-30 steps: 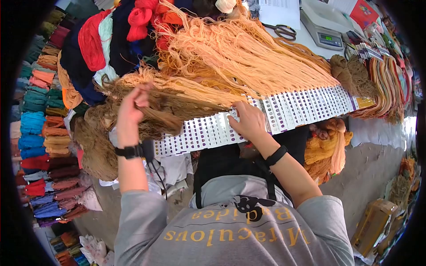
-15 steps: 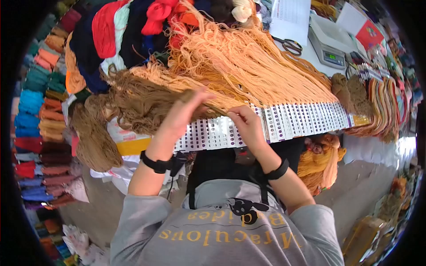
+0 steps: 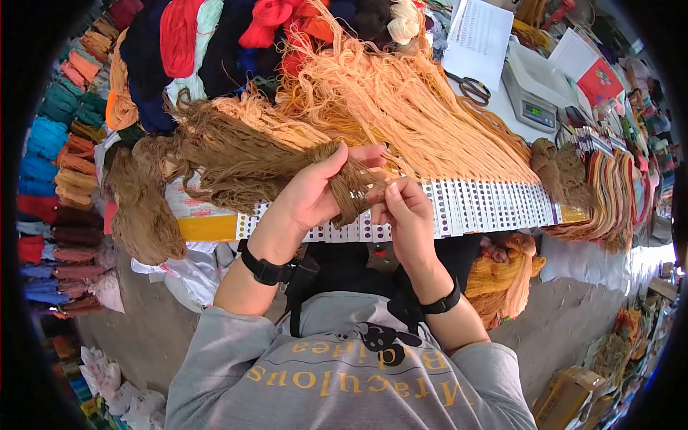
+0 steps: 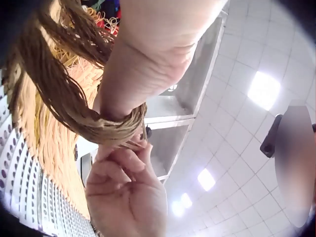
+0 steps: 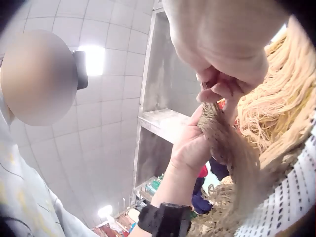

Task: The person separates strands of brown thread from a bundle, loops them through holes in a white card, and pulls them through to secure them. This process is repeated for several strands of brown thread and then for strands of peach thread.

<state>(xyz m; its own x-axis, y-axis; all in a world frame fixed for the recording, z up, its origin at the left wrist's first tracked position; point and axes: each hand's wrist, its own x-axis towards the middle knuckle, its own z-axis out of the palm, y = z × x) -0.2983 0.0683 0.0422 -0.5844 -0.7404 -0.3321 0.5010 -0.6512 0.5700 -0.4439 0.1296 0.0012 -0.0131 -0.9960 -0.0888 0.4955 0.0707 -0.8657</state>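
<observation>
A long hank of brown yarn (image 3: 240, 154) lies across the left part of the peach yarn (image 3: 423, 107). My left hand (image 3: 312, 190) holds its gathered end, which loops round the fingers in the left wrist view. Just to the right, my right hand (image 3: 407, 215) pinches the end of the brown strands between thumb and fingertips. The two hands nearly meet. Below them runs a row of white cards with holes (image 3: 473, 208), with the peach strands attached along it. In the right wrist view the brown yarn (image 5: 222, 138) hangs from the pinching fingers.
Another brown bundle (image 3: 147, 208) hangs over the table's left edge. Scissors (image 3: 474, 89), printed paper (image 3: 479, 43) and a scale (image 3: 537, 89) are at the back right. Red skeins (image 3: 179, 36) lie at the back left; striped yarns (image 3: 613, 186) hang at the right.
My left hand has moved right and now holds the brown yarn close to my right hand. The brown yarn's end has gathered into a loop around the left hand.
</observation>
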